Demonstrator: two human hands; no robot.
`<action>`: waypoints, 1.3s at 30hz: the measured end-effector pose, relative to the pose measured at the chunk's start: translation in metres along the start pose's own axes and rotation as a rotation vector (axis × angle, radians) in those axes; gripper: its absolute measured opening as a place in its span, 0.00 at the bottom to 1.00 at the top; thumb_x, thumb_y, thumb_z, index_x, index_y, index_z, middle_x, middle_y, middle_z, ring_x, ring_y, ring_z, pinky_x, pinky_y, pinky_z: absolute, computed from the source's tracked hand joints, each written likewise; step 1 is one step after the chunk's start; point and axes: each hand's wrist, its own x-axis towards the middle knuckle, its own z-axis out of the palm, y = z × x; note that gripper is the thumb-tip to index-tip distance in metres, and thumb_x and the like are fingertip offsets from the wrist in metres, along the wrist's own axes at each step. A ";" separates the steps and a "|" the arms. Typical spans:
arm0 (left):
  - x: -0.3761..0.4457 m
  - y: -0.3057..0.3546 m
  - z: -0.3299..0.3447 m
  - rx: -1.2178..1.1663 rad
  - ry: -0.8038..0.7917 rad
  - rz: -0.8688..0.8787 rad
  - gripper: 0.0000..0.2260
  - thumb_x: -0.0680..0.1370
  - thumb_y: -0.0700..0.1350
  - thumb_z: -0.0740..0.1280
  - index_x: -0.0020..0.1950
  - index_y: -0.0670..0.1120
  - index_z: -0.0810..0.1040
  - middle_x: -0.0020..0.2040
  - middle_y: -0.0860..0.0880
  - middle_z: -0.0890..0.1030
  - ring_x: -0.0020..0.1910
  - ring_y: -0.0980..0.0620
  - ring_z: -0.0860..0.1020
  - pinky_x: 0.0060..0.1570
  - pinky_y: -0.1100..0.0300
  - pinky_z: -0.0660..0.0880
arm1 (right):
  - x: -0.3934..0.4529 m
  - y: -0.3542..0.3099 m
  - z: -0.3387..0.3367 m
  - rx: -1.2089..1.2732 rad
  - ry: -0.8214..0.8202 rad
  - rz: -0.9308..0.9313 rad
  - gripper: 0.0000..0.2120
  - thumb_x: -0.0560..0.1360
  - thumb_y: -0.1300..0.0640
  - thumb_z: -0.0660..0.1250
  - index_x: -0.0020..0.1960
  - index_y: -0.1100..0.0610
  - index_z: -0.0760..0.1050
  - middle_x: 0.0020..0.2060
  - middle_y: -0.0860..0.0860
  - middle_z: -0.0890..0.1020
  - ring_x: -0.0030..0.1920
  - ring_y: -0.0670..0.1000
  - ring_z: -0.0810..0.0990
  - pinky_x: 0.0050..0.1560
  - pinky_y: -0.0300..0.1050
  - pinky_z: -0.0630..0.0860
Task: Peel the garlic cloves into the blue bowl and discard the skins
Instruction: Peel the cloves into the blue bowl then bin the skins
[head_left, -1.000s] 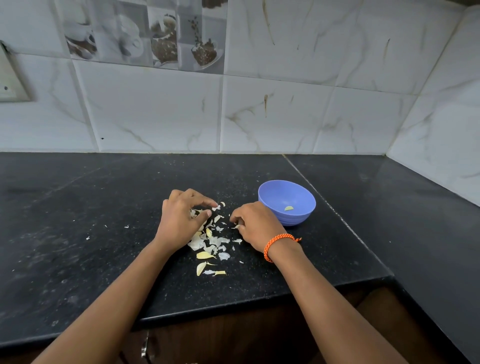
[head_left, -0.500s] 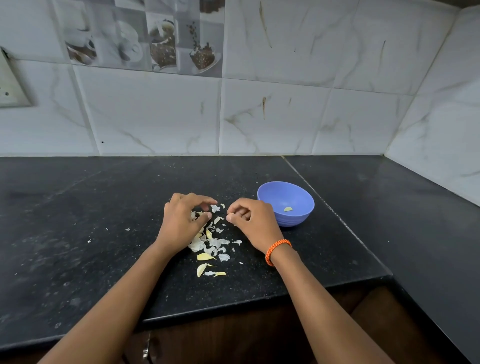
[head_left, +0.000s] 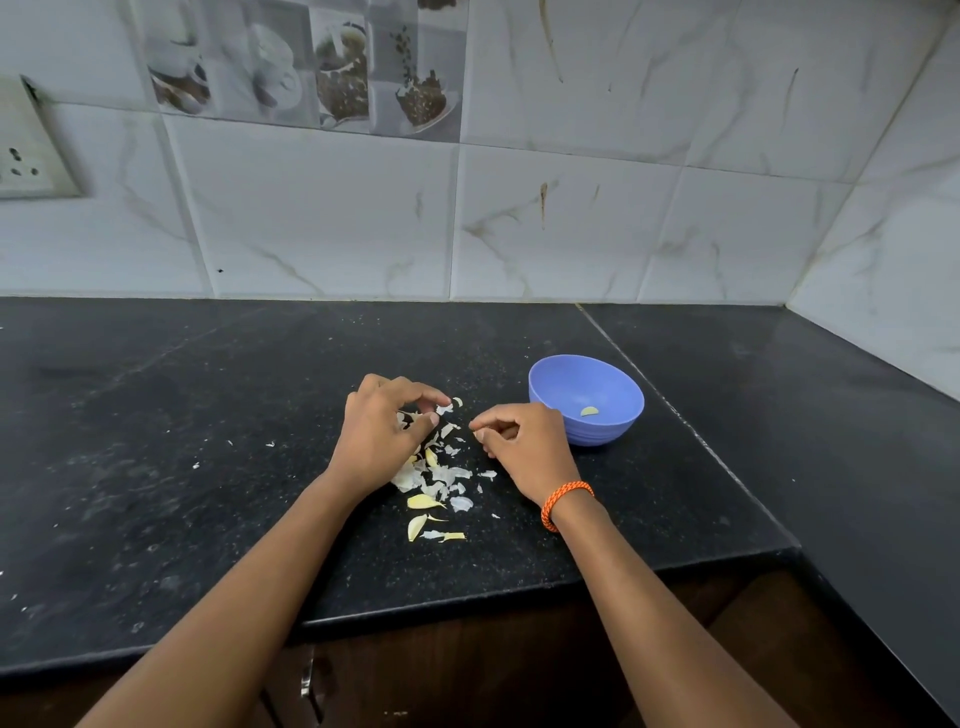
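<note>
On the black countertop a scatter of white garlic skins and a few yellowish garlic cloves is seen between the two forearms, with the blue bowl standing just to the right of the right hand and holding one peeled clove on its floor. The left hand is held over the far end of the pile with fingers curled and thumb and forefinger drawn close at a scrap of skin; whether something is actually pinched there cannot be told. The right hand, with an orange braided band at the wrist, is curled with its fingertips brought together toward the left hand, and what it pinches, if anything, is too small to be made out. Compared with half a second earlier, the two hands are found slightly further apart, the right one drawn back a little toward the bowl, while the left hand's posture is much the same. The pile, the loose cloves near the counter edge and the single clove in the bowl are unchanged. Behind, a marbled tile wall and a wall socket at far left are visible
</note>
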 end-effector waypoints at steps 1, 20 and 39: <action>0.000 0.000 0.000 0.001 -0.003 0.000 0.10 0.80 0.47 0.76 0.58 0.62 0.86 0.47 0.64 0.84 0.58 0.58 0.70 0.65 0.40 0.70 | 0.000 0.000 0.001 -0.005 -0.001 -0.002 0.06 0.79 0.60 0.75 0.52 0.51 0.89 0.40 0.43 0.87 0.42 0.43 0.86 0.50 0.40 0.84; -0.001 0.001 -0.001 -0.020 -0.003 -0.002 0.11 0.80 0.46 0.75 0.55 0.63 0.86 0.47 0.63 0.85 0.58 0.55 0.71 0.63 0.44 0.70 | 0.017 -0.015 -0.016 -0.258 0.174 -0.296 0.07 0.79 0.62 0.70 0.43 0.55 0.79 0.39 0.49 0.79 0.39 0.50 0.76 0.41 0.45 0.73; -0.003 0.018 -0.003 -0.163 -0.064 -0.011 0.05 0.75 0.53 0.81 0.50 0.61 0.88 0.47 0.65 0.86 0.60 0.60 0.75 0.62 0.47 0.75 | -0.004 -0.013 0.014 0.357 0.169 -0.021 0.03 0.76 0.62 0.79 0.48 0.60 0.86 0.38 0.51 0.88 0.39 0.49 0.88 0.43 0.41 0.85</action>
